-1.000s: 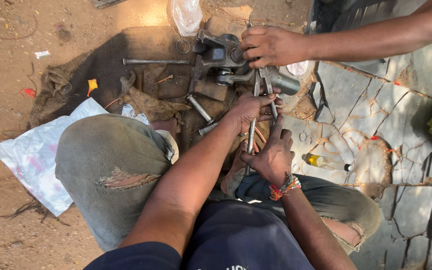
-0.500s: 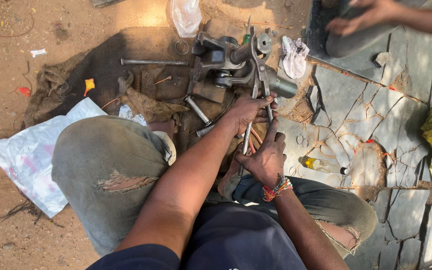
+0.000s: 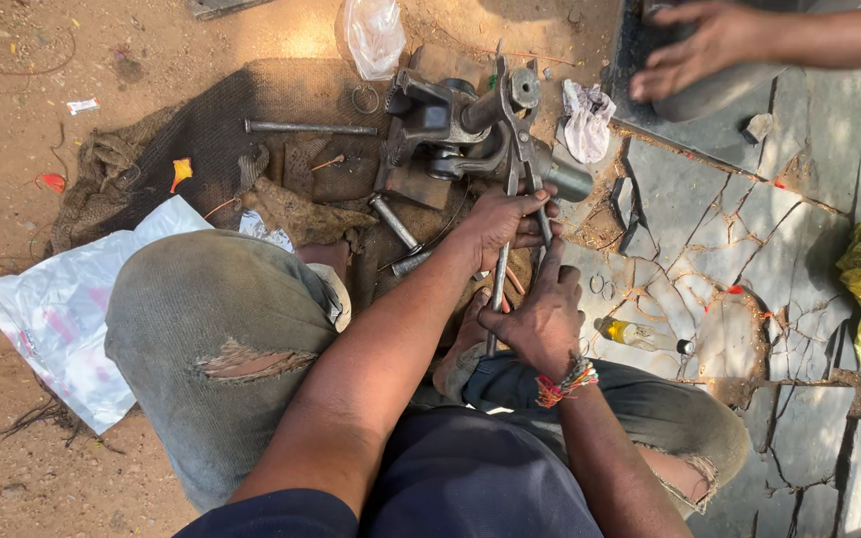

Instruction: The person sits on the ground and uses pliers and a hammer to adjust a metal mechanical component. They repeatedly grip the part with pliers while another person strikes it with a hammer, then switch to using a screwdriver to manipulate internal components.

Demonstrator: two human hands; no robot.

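The long-handled pliers [image 3: 512, 199] are gripped by both hands. The left hand [image 3: 502, 221] is clenched around the upper part of the two handles, just below the pivot. The right hand [image 3: 542, 319] is clenched around the lower handle ends, nearer the body. The jaws lie beyond the left hand, at the universal joint yoke [image 3: 450, 125], which rests on a sack cloth [image 3: 201, 139] on the ground.

Handling, as a judgement:
- Pliers: steel, stiff, moderately heavy. The handles look bare and thin, so they may slip in an oily palm. Holding near the handle ends gives the most leverage; the hand near the pivot steadies the jaws.
- Yoke: cast or forged steel, heavy, rigid, not fragile. It will likely stay put under light force but can roll on the soft cloth. It is best held by the fork arms or the round shaft stub [image 3: 568, 181].

Beside the upper grip lie loose steel pins [image 3: 392, 221]. Beyond the jaws is a crumpled white rag [image 3: 586, 120]. Another person's hand [image 3: 695, 45] rests on a dark object, well apart from the grip. Whether the jaws hold a clip cannot be told.
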